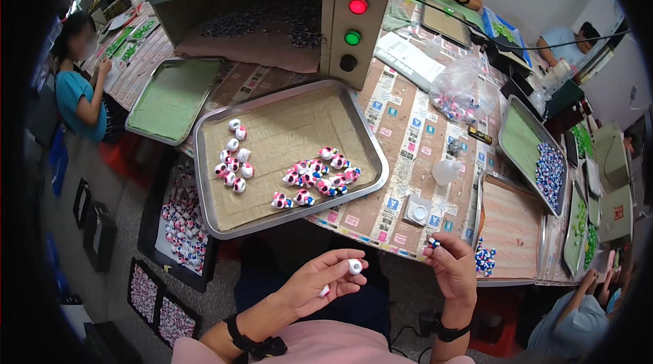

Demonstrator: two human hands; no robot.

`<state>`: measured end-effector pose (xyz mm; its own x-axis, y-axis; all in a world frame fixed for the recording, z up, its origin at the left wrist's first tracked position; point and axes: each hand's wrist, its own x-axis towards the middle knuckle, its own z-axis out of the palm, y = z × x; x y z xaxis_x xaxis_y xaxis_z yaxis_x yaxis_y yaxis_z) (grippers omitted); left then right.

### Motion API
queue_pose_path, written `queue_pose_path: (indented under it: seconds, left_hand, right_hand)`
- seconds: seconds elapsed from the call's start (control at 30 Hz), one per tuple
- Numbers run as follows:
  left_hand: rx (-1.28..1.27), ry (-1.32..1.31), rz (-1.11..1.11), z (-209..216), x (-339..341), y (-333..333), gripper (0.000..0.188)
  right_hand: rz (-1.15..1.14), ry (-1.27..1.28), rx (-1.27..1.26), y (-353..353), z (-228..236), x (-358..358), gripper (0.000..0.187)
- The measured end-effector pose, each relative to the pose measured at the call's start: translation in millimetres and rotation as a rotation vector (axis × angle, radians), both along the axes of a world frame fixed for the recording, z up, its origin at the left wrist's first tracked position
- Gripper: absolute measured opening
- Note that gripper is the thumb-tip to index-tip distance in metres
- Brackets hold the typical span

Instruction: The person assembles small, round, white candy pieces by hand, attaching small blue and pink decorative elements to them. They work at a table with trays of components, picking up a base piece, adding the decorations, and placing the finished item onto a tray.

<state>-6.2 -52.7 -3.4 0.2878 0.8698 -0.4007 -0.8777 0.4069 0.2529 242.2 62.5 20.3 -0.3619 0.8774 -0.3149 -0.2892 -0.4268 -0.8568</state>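
My left hand (314, 285) is closed around a small white rounded toy part (355, 267), its dark hole turned upward. A second white and pink part (324, 291) lies against the lower fingers of that hand. To the right, my right hand (454, 270) pinches a tiny blue, white and yellow piece (433, 243) between thumb and fingertips. Both hands are apart, in front of the table edge. Beyond them is a paper-lined metal tray (279, 146). White rounded parts (230, 168) sit at its left, and pink, white and blue pieces (316, 173) cluster at its right.
A box-shaped machine (345, 3) with red and green lights stands behind the tray. At right are a plastic bottle (446, 172), blue pieces (484, 259) and a green-lined tray (520, 129). A black crate (151, 231) sits low left. Other people work around.
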Motion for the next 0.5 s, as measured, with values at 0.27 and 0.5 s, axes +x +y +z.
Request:
queue_pose_path:
  seconds: [0.27,0.5]
  left_hand:
    - [0.016,0.046,-0.038,-3.5,0.3,-3.3,0.031]
    - [0.015,0.065,-0.048,-2.8,1.1,-6.8,0.029]
  right_hand:
    - [-0.027,-0.364,0.293,9.7,11.3,-18.1,0.021]
    - [-0.054,-0.728,0.661,24.1,5.6,-22.7,0.018]
